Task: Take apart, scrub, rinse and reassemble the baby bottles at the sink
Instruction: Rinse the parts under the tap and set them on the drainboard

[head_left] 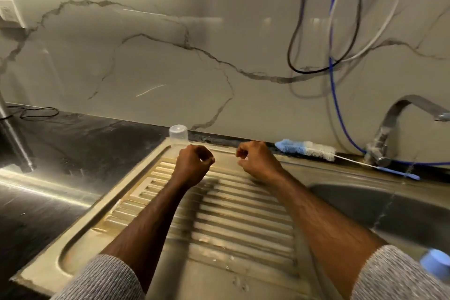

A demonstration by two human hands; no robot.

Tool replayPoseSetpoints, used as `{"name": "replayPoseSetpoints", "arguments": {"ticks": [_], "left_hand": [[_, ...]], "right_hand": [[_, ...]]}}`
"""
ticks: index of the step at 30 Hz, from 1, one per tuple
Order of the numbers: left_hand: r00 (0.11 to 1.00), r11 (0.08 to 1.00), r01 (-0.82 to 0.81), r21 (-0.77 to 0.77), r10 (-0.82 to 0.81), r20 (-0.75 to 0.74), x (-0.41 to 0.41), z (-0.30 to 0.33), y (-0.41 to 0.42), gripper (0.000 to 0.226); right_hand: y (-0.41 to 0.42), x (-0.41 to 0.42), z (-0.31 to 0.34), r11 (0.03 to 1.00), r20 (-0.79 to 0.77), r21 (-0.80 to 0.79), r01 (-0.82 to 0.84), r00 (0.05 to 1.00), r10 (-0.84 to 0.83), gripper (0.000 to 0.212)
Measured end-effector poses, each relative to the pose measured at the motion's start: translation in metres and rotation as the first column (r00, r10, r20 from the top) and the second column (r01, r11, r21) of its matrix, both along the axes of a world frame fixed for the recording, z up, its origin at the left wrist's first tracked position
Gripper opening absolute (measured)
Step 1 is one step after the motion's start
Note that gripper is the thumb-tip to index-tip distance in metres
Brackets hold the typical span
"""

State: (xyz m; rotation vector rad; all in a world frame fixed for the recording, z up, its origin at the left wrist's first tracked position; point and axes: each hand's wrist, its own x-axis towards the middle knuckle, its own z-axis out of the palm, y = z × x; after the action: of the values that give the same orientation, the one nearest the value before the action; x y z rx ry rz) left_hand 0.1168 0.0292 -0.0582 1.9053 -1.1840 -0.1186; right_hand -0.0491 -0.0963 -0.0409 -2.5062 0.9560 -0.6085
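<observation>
The dark worktop (73, 143) is bounded at the back by a marble wall (170, 56). The ribbed drainboard (219, 214) lies open between both forearms. A brush (306, 150) is laid along the back edge, well apart from the clear cap (178, 137), which is stood just behind the left hand (193, 162). Left hand and right hand (257, 161) are curled loosely; nothing can be seen held.

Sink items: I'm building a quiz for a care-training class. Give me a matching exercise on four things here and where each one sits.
Things:
1. clear cap
2. bottle brush
3. tap
4. blue-capped bottle

Places:
A. lower right corner, by the right sleeve
B. far corner of the drainboard, behind the left hand
C. lying along the wall, behind the basin
D. over the basin, water running

Pairs: 1-B, 2-C, 3-D, 4-A
</observation>
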Motion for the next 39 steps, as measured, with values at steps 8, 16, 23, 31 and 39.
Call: {"name": "replayPoseSetpoints", "arguments": {"ticks": [8,16,23,31,39], "left_hand": [[0.945,0.944,0.328,-0.038,-0.328,0.012,-0.178,-0.01,-0.074,0.007],[0.825,0.814,0.564,0.137,-0.563,-0.048,-0.331,-0.049,-0.136,0.006],[0.894,0.884,0.445,0.142,-0.427,-0.138,-0.325,-0.071,-0.163,0.009],[0.9,0.904,0.415,0.101,-0.392,-0.19,-0.321,-0.085,-0.168,0.011],[0.82,0.79,0.572,0.218,-0.558,-0.129,-0.325,-0.089,-0.168,0.028]], "right_hand": [[-0.024,-0.207,-0.029,0.97,-0.111,0.058,0.237,0.967,-0.229,0.011],[-0.052,-0.366,-0.093,0.833,-0.284,0.183,0.522,0.84,-0.463,0.02],[-0.076,-0.358,-0.12,0.882,-0.571,0.051,0.469,0.738,-0.36,0.04],[-0.085,-0.335,-0.14,0.879,-0.404,0.155,0.451,0.841,-0.361,0.02],[-0.059,-0.313,-0.101,0.596,0.159,0.775,0.209,0.848,-0.505,0.021]]}}
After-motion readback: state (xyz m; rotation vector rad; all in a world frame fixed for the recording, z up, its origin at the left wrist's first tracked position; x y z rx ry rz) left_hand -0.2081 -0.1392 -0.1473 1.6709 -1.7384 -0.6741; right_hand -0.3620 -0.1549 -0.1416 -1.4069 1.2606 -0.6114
